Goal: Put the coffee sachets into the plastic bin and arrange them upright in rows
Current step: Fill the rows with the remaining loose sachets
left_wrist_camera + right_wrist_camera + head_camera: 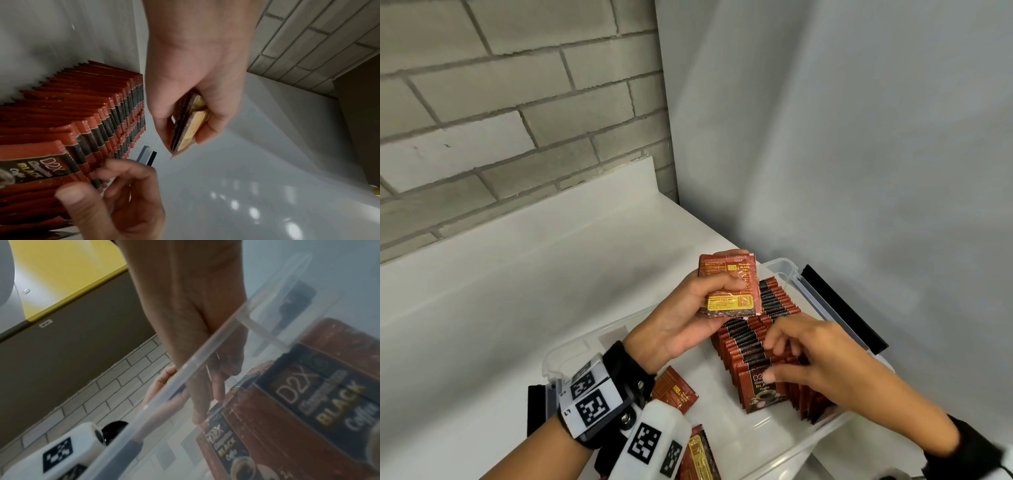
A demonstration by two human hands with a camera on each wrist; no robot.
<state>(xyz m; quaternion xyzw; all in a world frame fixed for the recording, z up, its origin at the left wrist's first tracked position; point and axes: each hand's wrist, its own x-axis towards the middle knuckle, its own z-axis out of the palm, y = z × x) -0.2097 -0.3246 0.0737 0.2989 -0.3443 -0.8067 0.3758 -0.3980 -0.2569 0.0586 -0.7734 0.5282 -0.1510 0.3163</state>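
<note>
A small stack of sachets (729, 286) is gripped in the left hand (681, 318), held above the plastic bin (787, 270). The upright rows (767, 329), running from 1 towards 7 o'clock, lie at its 5 o'clock. The right hand (811, 356), nearer, rests spread-fingered on their tops, holding nothing.

A clear plastic bin (784, 270) with black latches at its ends was set on a white counter. Inside it, red-and-black coffee sachets (760, 337) were packed upright in close rows along the right side, their crimped top edges lined up; the nearest one showed "D2X" and "BLACK Coffee" above a printed cup. A small stack of sachets (729, 286) was held above the bin, back panels with yellow labels turned up. Two loose sachets (677, 390) were lying flat on the bin's floor at the left, apart from the rows, partly hidden.
</note>
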